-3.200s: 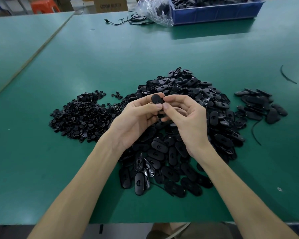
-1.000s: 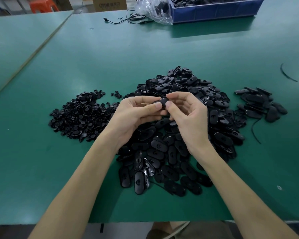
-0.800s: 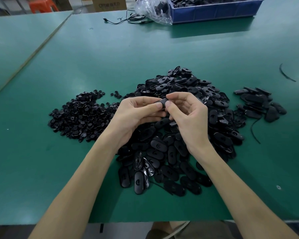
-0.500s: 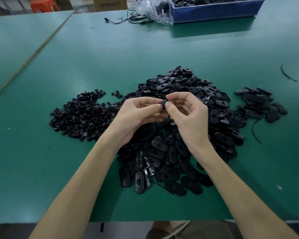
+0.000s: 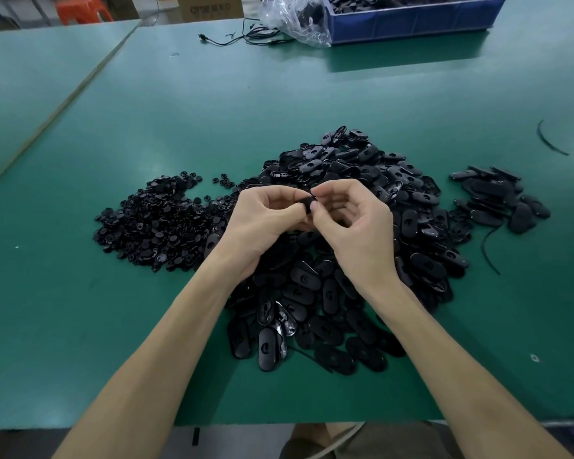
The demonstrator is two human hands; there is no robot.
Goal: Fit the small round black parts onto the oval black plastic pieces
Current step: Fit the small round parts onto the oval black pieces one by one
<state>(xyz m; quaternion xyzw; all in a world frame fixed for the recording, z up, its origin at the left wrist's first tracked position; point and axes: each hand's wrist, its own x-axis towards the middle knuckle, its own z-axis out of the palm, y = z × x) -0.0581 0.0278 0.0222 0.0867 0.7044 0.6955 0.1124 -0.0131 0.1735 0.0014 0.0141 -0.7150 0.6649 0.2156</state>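
Most of the job seemed to be left: a large heap of oval black plastic pieces (image 5: 315, 293) filled the middle of the frame and a heap of small round black parts (image 5: 153, 223) lay at middle left, while only a small group of dark pieces (image 5: 497, 197) at the right was perhaps finished. Above the big heap, the left hand (image 5: 262, 220) and the right hand (image 5: 358, 230) met with curled fingers and pinched one black piece (image 5: 308, 204) between their fingertips, mostly hidden, so whether its round part was seated could not be told.
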